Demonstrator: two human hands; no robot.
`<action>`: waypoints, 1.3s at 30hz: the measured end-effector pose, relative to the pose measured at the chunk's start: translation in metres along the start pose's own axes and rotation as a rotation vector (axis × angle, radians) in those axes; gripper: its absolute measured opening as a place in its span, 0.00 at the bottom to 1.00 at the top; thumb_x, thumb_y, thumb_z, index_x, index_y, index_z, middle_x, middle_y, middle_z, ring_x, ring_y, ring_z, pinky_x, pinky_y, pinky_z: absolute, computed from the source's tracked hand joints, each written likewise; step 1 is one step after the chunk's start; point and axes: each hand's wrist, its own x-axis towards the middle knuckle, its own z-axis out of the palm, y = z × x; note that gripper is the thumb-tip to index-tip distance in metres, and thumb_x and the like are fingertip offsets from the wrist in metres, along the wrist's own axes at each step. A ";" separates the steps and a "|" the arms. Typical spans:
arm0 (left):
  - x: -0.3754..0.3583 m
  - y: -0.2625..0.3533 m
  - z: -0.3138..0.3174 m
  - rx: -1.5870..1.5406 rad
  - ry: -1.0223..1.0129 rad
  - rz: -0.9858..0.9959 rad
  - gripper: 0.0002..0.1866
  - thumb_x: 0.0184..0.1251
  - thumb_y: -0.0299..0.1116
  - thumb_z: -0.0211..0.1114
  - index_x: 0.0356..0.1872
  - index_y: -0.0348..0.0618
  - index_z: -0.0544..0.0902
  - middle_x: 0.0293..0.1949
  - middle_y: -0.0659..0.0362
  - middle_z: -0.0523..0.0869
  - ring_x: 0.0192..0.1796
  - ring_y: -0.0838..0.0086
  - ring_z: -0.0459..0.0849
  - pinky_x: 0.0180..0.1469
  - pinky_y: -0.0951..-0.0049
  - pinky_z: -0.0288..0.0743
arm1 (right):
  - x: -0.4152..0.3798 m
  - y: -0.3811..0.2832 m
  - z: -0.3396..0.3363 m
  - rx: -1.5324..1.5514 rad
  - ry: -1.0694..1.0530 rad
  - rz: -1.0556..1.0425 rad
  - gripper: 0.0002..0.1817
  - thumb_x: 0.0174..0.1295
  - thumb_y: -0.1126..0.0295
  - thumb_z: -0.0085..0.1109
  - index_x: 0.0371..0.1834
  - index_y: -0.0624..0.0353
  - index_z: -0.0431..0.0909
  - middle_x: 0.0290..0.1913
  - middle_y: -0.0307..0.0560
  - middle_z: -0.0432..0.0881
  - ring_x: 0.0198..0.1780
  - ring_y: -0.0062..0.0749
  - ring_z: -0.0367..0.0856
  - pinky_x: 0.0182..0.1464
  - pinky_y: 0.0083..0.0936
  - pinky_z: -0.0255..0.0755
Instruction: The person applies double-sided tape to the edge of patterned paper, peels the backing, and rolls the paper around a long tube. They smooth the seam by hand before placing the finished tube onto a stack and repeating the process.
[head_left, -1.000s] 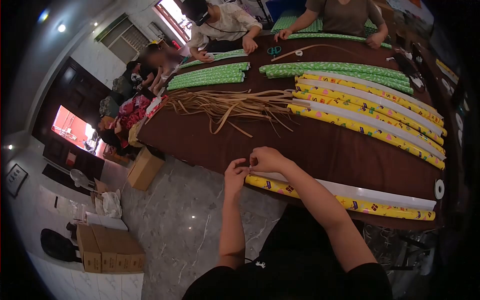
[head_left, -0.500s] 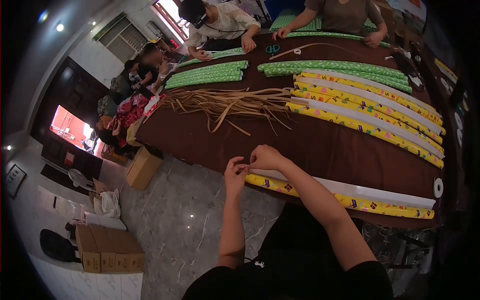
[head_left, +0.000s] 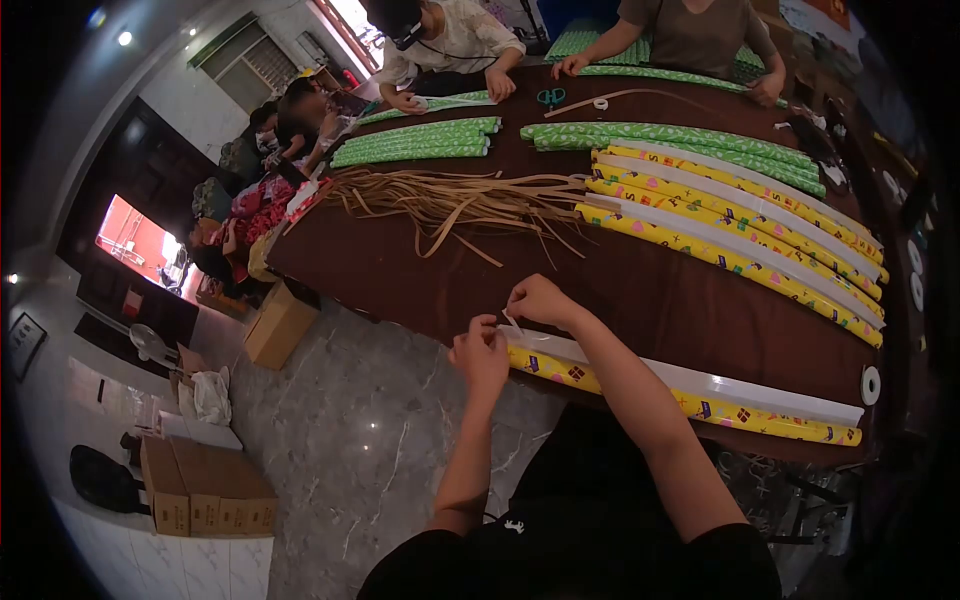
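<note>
At the surface's near edge, the left hand (head_left: 481, 352) is pinning the yellow wrapping-paper roll (head_left: 700, 405) with curled fingers. The right hand (head_left: 537, 299) is pinching a thin white strip (head_left: 515, 326); peeling it slowly and low should avoid tearing.

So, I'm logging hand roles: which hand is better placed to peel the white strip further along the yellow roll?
Probably the right hand: its fingers pinch the lifted end of the white strip, which runs off to that side. The left hand rests at the end of the yellow roll, suited to steadying it.

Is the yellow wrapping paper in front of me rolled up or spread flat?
Rolled up: the yellow wrapping paper lies as a long narrow tube along the table edge.
</note>
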 end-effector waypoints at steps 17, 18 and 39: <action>-0.085 0.070 0.056 -0.159 -0.027 0.844 0.11 0.58 0.31 0.64 0.41 0.38 0.80 0.42 0.54 0.80 0.48 0.59 0.77 0.53 0.60 0.70 | -0.011 -0.006 -0.072 0.651 0.090 0.050 0.08 0.61 0.70 0.59 0.25 0.58 0.80 0.21 0.33 0.72 0.23 0.18 0.67 0.29 0.17 0.61; -0.086 0.069 0.057 -0.167 -0.017 0.845 0.11 0.58 0.31 0.64 0.41 0.38 0.80 0.42 0.54 0.80 0.48 0.59 0.77 0.53 0.60 0.70 | -0.011 -0.006 -0.077 0.735 0.122 0.048 0.07 0.61 0.69 0.59 0.26 0.57 0.79 0.22 0.31 0.70 0.24 0.18 0.66 0.30 0.16 0.61; -0.066 0.064 0.053 -0.057 -0.199 1.154 0.14 0.61 0.38 0.68 0.44 0.44 0.80 0.41 0.58 0.80 0.46 0.61 0.75 0.48 0.59 0.66 | -0.420 -0.204 -0.343 -0.540 1.646 -0.741 0.17 0.67 0.61 0.60 0.51 0.63 0.77 0.38 0.48 0.85 0.38 0.28 0.85 0.39 0.26 0.79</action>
